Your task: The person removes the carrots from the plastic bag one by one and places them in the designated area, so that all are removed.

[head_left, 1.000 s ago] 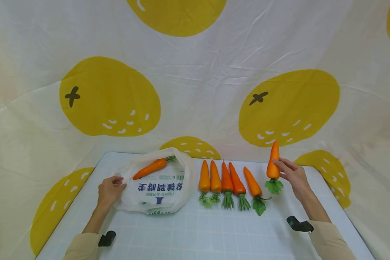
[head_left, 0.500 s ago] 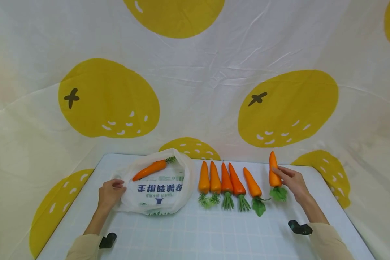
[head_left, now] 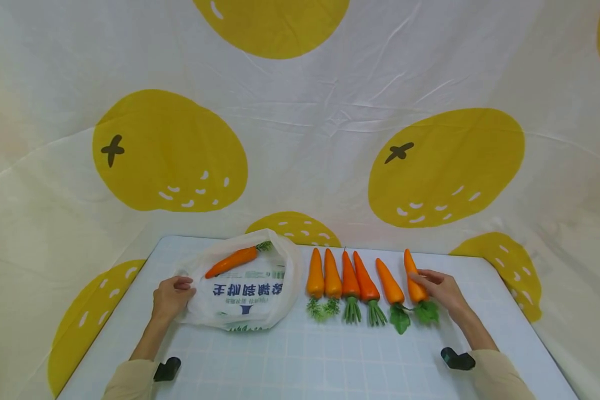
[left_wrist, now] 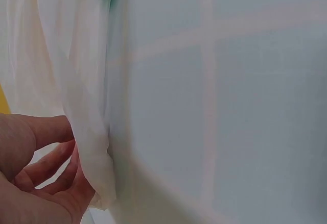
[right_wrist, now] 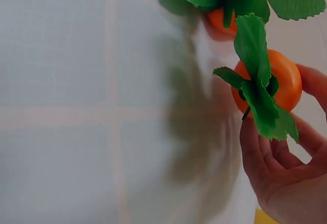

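My left hand (head_left: 172, 297) pinches the left edge of a white plastic bag (head_left: 292, 272) between thumb and fingers; the left wrist view shows the bag's folded film (left_wrist: 84, 106) at the fingertips. The bag lies with its mouth spread, and one orange carrot (head_left: 235, 259) with feathery greens rests slantwise on it, inside the rim. My right hand (head_left: 445, 291) grips a leafy-topped carrot (head_left: 409, 264) by its side, tip pointing away. In the right wrist view its blunt end (right_wrist: 286, 78) and green leaves (right_wrist: 255, 89) face the camera. It is at the right end of a carrot row.
Several carrots lie side by side right of the bag, from a pale orange carrot (head_left: 315, 278) to a leafy carrot (head_left: 390, 283) beside the held one. They are on a pale blue gridded table (head_left: 300, 361). A fruit-print cloth (head_left: 305, 155) hangs behind.
My right hand has lowered the leafy-topped carrot toward the table and shifted it left, close to the last carrot in the row. The left hand and the bag have stayed put.
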The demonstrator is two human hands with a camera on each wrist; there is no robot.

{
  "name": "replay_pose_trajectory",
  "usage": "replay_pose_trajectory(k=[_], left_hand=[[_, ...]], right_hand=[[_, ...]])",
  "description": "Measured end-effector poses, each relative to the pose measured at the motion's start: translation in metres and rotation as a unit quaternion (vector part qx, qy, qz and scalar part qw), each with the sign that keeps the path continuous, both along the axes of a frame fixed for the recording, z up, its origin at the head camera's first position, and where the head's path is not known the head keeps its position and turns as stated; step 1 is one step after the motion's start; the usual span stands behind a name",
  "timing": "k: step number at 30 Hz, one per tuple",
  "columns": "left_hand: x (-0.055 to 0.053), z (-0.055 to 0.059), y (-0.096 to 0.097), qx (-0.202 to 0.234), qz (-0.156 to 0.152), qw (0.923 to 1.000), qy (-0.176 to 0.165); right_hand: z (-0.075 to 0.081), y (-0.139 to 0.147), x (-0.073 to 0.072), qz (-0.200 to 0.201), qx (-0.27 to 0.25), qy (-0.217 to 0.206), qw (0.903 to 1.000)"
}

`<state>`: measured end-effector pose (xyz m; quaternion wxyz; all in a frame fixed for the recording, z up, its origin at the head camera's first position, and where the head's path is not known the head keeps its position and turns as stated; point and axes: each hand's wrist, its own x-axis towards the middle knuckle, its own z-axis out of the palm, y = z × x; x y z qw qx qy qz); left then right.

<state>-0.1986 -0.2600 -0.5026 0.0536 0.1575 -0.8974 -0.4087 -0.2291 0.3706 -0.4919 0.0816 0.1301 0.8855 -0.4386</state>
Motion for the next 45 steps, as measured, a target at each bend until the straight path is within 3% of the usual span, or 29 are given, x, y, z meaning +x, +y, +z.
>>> replay_pose_trajectory(k=[12, 30, 38, 45], left_hand=[[-0.001, -0.005, 0.0, 0.005, -0.002, 1.0, -0.003], [0.0, -0.003, 0.0, 0.007, -0.003, 1.0, -0.002], [0.0, -0.002, 0.001, 0.01, -0.009, 0.9999, -0.004], [-0.001, 0.002, 0.003, 0.004, -0.004, 0.9999, -0.015]], right_hand=[[-0.004, -0.008, 0.004, 0.005, 0.033, 0.003, 0.9995], [0.002, -0.015, 0.006, 0.041, 0.067, 0.005, 0.9969], [0.007, -0.015, 0.003, 0.044, 0.074, 0.039, 0.9955], [0.015, -0.025, -0.002, 0.044, 0.082, 0.109, 0.9897]])
